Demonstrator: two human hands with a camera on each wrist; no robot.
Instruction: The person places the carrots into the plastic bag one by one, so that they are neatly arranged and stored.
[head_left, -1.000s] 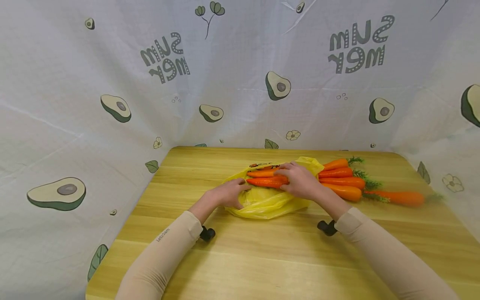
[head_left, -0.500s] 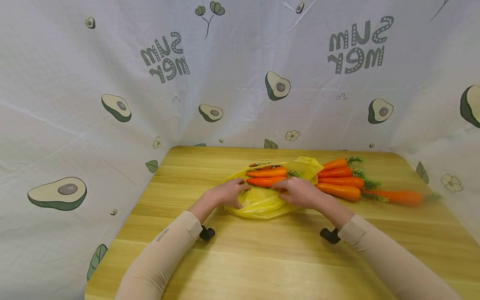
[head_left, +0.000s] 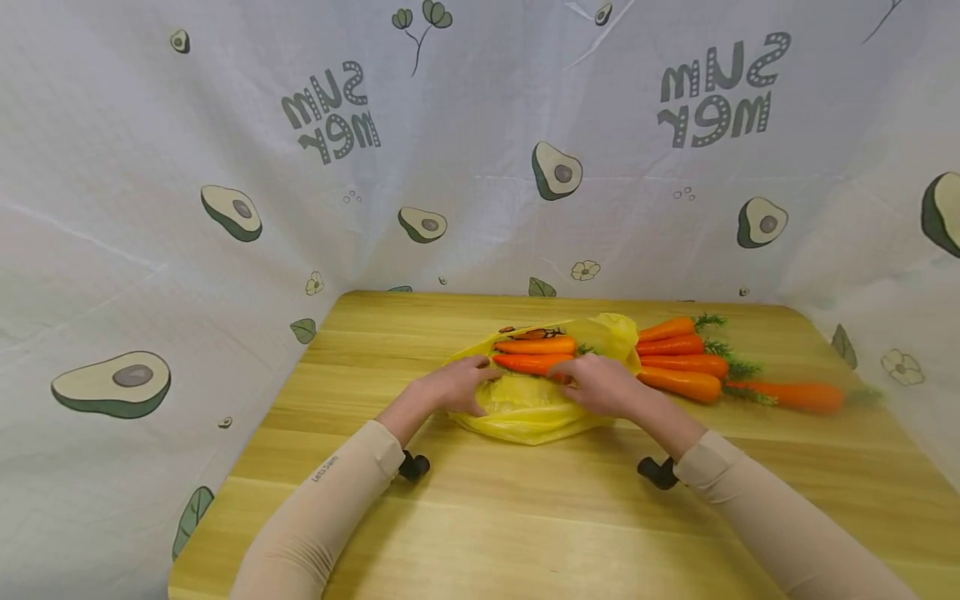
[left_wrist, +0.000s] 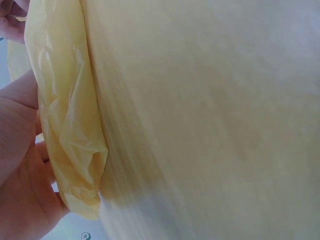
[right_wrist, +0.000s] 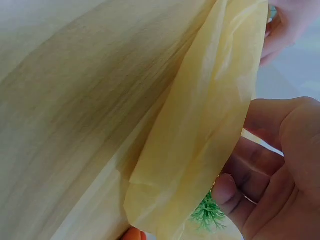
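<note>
A yellow plastic bag (head_left: 525,417) lies on its side at mid-table, its mouth spread. Inside it, an orange carrot (head_left: 536,344) and a redder carrot (head_left: 528,363) lie side by side, tips leftward. My left hand (head_left: 453,387) reaches into the bag's left end, fingers and thumb apart, right beside the carrot tips. My right hand (head_left: 603,385) is at the bag's right side, fingertips overlapping the blunt end of the redder carrot. In the right wrist view, its fingers are loosely bent behind the bag (right_wrist: 195,115), which partly hides them. The left wrist view shows fingers behind yellow plastic (left_wrist: 70,115).
Several carrots (head_left: 686,364) with green tops stretch rightward from the bag's right end. One carrot (head_left: 802,396) lies farther right, blurred in the head view. A patterned curtain (head_left: 480,150) rises behind the wooden table (head_left: 487,517).
My right hand has drawn down and off the upper carrot, uncovering it and its green top. The bag's near edge now sags slightly toward me. The left hand stays in place.
</note>
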